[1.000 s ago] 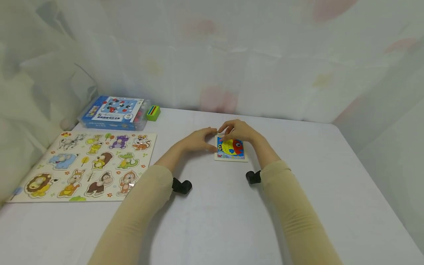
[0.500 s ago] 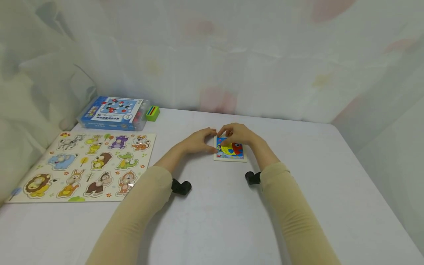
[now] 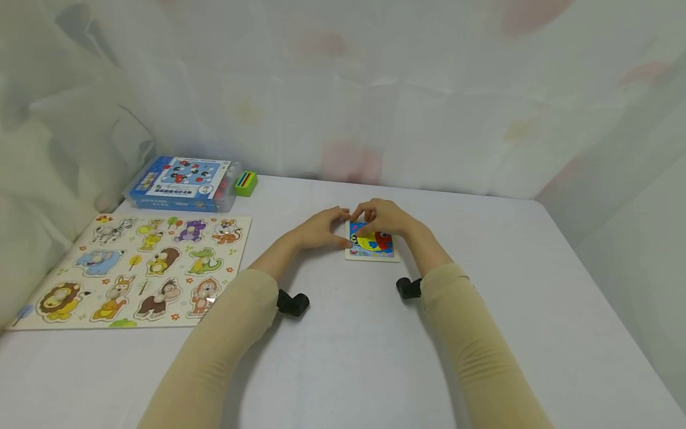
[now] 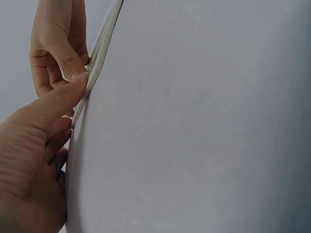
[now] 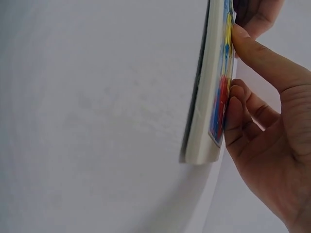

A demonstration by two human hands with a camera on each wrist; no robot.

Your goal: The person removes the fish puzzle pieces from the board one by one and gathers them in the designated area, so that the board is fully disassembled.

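A small framed fish puzzle [image 3: 379, 251], yellow and red on blue, lies flat on the white table. My left hand [image 3: 320, 230] holds its left side, with the thumb at the near part and the fingers at the far corner. Over the upper left of the picture arches my right hand [image 3: 387, 218]. In the right wrist view, its thumb [image 5: 247, 41] touches the puzzle's face and its other fingers [image 5: 235, 109] curl against it. The right hand covers part of the picture; whether it pinches a piece or only presses is hidden.
A large animal knob puzzle board [image 3: 179, 269] lies at the left. Behind it are a blue clear-lidded box [image 3: 184, 183] and a small green block [image 3: 246, 184] with coloured stripes. A patterned white curtain [image 3: 450, 119] rises behind the table.
My right hand has come slightly nearer and lower over the fish puzzle, and has stayed almost still in the last half second. The left hand keeps its place.
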